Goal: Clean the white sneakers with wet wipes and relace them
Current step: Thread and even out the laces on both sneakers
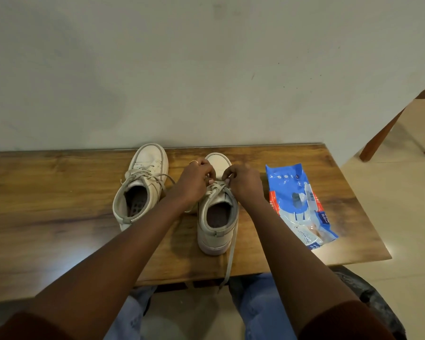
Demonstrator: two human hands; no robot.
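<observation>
Two white high-top sneakers stand side by side on a wooden table point(47, 204), toes toward the wall. The left sneaker point(142, 185) is laced, its lace ends lying loose. Over the tongue of the right sneaker point(217, 219), my left hand point(196, 180) and my right hand point(243, 182) each pinch its grey lace point(216, 188) near the upper eyelets. One long lace end point(231, 256) trails down the shoe's right side and hangs over the table's front edge. A blue pack of wet wipes point(299, 204) lies flat to the right of the shoes.
The table stands against a pale wall point(206, 69). A wooden chair leg point(383, 138) stands on the tiled floor at the far right. My knees in blue jeans point(255, 305) sit under the table's front edge.
</observation>
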